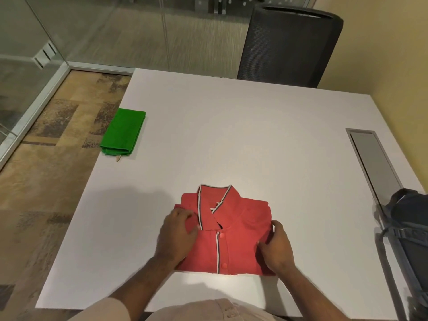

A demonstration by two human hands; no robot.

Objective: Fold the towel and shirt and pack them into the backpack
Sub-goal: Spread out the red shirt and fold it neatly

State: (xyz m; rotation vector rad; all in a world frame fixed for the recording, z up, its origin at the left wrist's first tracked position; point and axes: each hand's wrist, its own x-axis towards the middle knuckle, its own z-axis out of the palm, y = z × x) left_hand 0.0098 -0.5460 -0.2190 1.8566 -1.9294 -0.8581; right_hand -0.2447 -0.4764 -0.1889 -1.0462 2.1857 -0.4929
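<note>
The white desk (231, 135) carries all things. The dark backpack (407, 228) lies at its right edge, partly out of view. The folded red shirt (234, 230) lies near the near edge, collar toward the far edge. The folded green towel (122, 135) lies at the left edge, well apart from the shirt.

Both forearms reach forward from the near edge. The left hand (177, 237) rests on the shirt's left side, fingers curled around the folded edge. The right hand (276, 245) grips the shirt's right edge, thumb on top. No writing can be read.
</note>
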